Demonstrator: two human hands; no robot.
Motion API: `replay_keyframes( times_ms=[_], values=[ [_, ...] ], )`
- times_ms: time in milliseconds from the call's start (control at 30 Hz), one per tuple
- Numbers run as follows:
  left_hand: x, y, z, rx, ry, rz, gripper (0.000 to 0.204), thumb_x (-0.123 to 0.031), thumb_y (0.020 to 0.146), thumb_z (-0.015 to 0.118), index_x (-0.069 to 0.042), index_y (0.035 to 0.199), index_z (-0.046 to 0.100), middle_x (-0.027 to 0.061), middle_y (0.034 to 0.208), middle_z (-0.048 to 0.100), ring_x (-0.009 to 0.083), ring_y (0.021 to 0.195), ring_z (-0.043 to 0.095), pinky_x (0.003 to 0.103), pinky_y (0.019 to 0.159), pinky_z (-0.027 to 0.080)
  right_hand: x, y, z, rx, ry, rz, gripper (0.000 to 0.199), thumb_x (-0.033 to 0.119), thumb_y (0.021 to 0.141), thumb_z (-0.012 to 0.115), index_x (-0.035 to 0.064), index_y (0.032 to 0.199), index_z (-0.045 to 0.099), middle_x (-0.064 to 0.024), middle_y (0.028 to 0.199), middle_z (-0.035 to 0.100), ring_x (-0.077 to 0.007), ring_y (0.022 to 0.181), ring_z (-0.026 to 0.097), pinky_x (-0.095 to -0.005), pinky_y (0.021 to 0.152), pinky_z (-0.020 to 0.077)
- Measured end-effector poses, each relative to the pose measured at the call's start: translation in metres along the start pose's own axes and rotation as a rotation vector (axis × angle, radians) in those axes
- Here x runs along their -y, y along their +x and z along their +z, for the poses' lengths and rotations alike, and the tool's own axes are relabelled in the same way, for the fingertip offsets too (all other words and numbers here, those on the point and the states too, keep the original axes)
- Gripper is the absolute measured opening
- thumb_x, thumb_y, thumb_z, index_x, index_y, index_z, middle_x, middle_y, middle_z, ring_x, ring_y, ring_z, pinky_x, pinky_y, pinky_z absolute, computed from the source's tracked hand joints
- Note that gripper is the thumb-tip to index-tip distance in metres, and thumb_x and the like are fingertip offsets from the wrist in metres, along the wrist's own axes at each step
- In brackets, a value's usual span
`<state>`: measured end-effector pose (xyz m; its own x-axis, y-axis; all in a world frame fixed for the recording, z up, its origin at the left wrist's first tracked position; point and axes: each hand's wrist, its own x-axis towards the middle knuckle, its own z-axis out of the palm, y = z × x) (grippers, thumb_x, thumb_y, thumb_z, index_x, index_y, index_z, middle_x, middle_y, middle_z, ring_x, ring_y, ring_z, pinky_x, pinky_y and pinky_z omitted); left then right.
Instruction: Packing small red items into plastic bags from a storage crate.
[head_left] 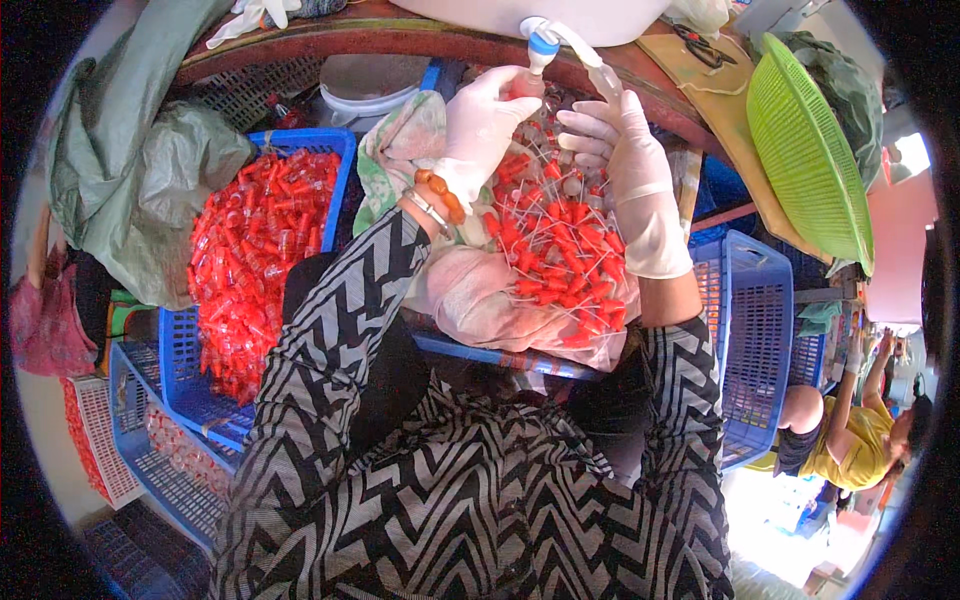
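We cannot identify what our left grip hides beneath the blue-and-white nozzle; the top edge crops the pale tub; the yellow-shirted co-worker is too small for detail.

Wooden table edge is curving along the top, carrying a big pale tub. A tan board is lying at its right, dark scissors resting on it. Below, a blue crate is supporting a pinkish cloth; red droppers are lying heaped on the cloth.
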<state>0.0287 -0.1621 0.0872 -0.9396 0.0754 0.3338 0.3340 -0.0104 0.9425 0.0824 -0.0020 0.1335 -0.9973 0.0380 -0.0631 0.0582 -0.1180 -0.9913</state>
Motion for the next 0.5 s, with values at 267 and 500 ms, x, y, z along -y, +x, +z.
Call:
replay_keyframes(
  times_ms=[267, 500],
  values=[
    [0.003, -0.005, -0.006, -0.022, 0.032, 0.004, 0.034, -0.003, 0.08, 0.064, 0.002, 0.113, 0.058, 0.0071, 0.101, 0.065, 0.0127, 0.092, 0.061, 0.025, 0.083, 0.048, 0.009, -0.009, 0.006, 0.017, -0.01, 0.014, 0.068, 0.058, 0.091, 0.04, -0.0035, 0.116, 0.053, -0.0141, 0.1, 0.067, -0.0179, 0.08, 0.065, -0.0267, 0.073, 0.0465],
    [0.011, 0.0, -0.001, 0.02, 0.023, -0.01, 0.033, -0.003, 0.08, 0.064, 0.003, 0.113, 0.059, 0.0071, 0.101, 0.065, 0.0128, 0.091, 0.061, 0.025, 0.082, 0.048, -0.003, -0.024, -0.021, -0.055, 0.055, 0.066, 0.052, 0.044, 0.097, 0.038, -0.0013, 0.117, 0.053, -0.012, 0.107, 0.064, -0.0139, 0.083, 0.061, -0.0221, 0.068, 0.0443]
  ],
)
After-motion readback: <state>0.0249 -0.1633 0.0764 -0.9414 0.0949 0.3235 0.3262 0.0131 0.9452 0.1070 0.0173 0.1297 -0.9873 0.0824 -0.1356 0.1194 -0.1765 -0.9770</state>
